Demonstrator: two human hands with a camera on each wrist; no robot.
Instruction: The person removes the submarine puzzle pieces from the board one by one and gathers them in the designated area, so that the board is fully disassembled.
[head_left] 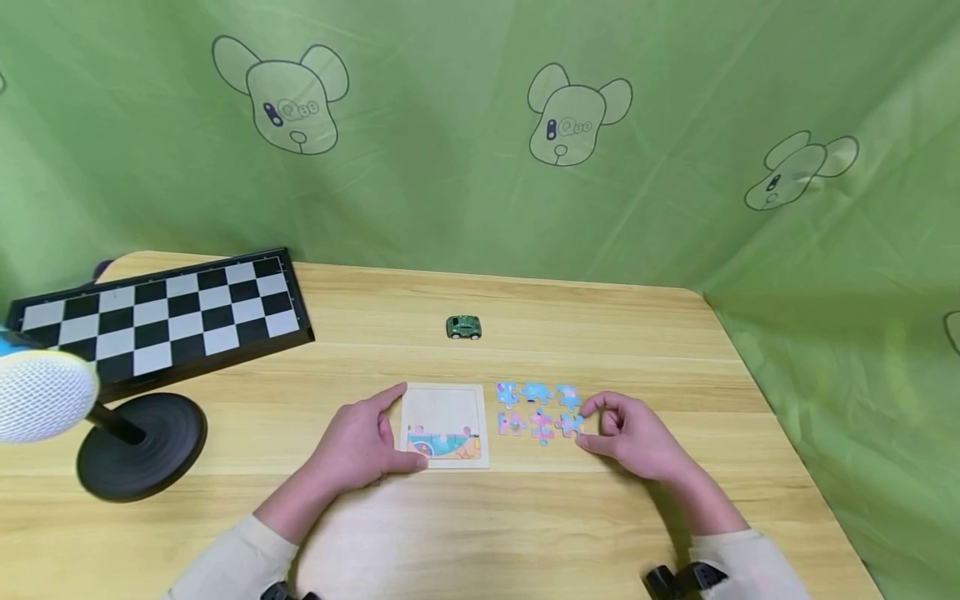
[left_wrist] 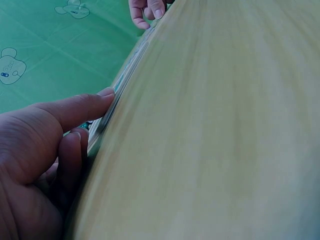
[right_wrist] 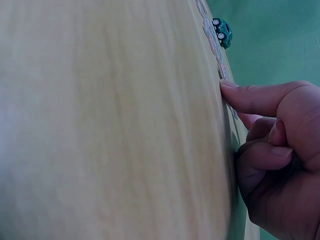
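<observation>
On the table lies a square wooden puzzle tray [head_left: 444, 407] with a row of joined picture pieces [head_left: 448, 447] along its bottom. My left hand [head_left: 363, 442] holds the tray by its left side, index finger at the upper left corner and thumb on the lower edge. Right of the tray sit several loose jigsaw pieces [head_left: 537, 392] in two rows, blue above and mostly pink below. The thumb and index finger of my right hand [head_left: 633, 435] pinch the lower right jigsaw piece [head_left: 569, 424] at its right end; the other fingers curl inward.
A small green toy car [head_left: 463, 327] stands behind the tray. At the back left lies a black-and-white checkered board [head_left: 183, 312], with a round black stand [head_left: 142, 458] carrying a white mesh head [head_left: 45, 396] before it. Green cloth [head_left: 465, 208] hangs behind the table [head_left: 480, 533].
</observation>
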